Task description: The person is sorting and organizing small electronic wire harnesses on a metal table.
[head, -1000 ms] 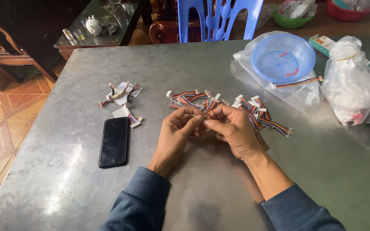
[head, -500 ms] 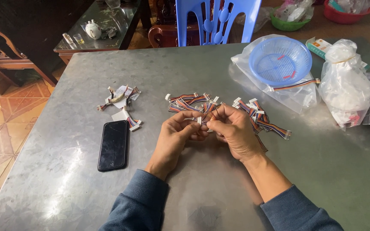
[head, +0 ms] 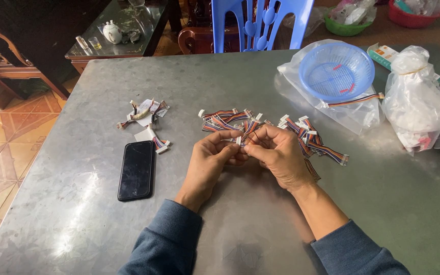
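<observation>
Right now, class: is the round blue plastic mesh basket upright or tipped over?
Upright. The round blue plastic mesh basket sits on a clear plastic bag with its open mouth facing up, so its mesh floor shows.

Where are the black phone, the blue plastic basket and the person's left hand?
Black phone (head: 136,169), head view, middle of its dark screen.
Round blue plastic basket (head: 313,56), head view, its left rim.
Left hand (head: 209,159), head view, back of the hand.
</observation>
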